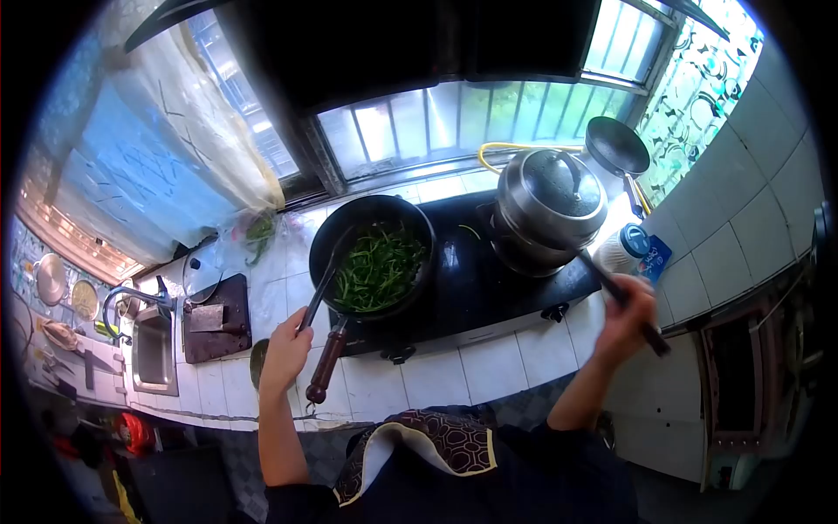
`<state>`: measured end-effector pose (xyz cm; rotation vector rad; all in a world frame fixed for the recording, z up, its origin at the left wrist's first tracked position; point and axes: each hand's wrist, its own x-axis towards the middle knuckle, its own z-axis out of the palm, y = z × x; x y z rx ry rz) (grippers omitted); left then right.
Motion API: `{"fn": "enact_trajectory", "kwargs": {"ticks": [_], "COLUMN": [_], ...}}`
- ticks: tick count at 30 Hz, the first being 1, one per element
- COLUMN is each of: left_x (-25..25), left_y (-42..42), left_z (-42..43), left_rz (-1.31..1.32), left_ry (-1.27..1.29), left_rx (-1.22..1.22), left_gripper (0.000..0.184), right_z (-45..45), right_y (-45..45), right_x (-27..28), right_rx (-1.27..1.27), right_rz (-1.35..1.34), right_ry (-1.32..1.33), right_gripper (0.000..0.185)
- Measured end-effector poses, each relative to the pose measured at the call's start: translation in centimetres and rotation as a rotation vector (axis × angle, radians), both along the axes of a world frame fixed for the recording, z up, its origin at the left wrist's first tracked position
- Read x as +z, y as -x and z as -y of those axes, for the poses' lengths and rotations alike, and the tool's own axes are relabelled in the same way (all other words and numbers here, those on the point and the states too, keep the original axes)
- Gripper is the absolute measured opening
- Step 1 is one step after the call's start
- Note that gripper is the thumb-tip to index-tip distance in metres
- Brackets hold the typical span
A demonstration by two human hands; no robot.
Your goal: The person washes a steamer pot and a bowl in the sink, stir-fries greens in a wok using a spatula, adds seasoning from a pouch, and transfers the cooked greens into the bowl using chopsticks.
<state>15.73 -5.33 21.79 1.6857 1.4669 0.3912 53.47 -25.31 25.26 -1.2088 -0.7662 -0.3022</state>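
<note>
Chopped green vegetables (377, 269) lie in a dark wok (419, 229) on the left side of the black stove. My left hand (286, 349) is closed around the handle of a utensil (325, 284) that reaches into the wok's left side. The wok's brown wooden handle (326, 367) points toward me, just right of that hand. My right hand (630, 316) grips a dark long-handled tool (650, 336) in front of the steel pot (537, 205); the tool's far end is partly hidden by the pot's edge.
A small pan (617, 147) stands behind the pot. Right of the stove are a white container (621, 251) and a blue packet (655, 258). To the left are a cutting board (234, 323) with a cleaver (208, 318), a plastic bag (260, 236) and a sink (154, 349).
</note>
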Motion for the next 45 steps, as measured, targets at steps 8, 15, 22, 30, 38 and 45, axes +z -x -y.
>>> {"fn": "enact_trajectory", "kwargs": {"ticks": [8, 15, 22, 30, 38, 45], "left_x": [-0.8, 3.3, 9.4, 3.5, -0.8, -3.6], "left_y": [0.8, 4.1, 9.3, 8.3, 6.2, -0.9], "left_z": [-6.3, -6.9, -3.8, -5.5, -6.5, -9.6], "left_rz": [-0.361, 0.314, 0.149, 0.060, 0.052, 0.474], "left_ry": [-0.109, 0.374, -0.117, -0.136, -0.145, 0.708], "left_rx": [-0.348, -0.166, -0.351, -0.353, -0.337, -0.070], "left_gripper": [0.017, 0.023, 0.040, 0.031, 0.018, 0.009], "right_z": [-20.9, -23.8, -17.7, -22.4, -19.2, -25.1], "right_y": [10.4, 13.3, 13.5, 14.8, 9.7, 9.8], "right_x": [-10.6, -9.7, 0.4, -8.5, -3.5, -10.7], "right_rx": [0.321, 0.531, 0.598, 0.860, 0.308, 0.296], "right_rz": [-0.119, -0.779, -0.413, 0.390, 0.137, -0.495], "right_ry": [0.762, 0.274, 0.483, 0.636, 0.906, 0.648], "right_gripper": [0.019, 0.017, 0.015, 0.014, 0.014, 0.016]}}
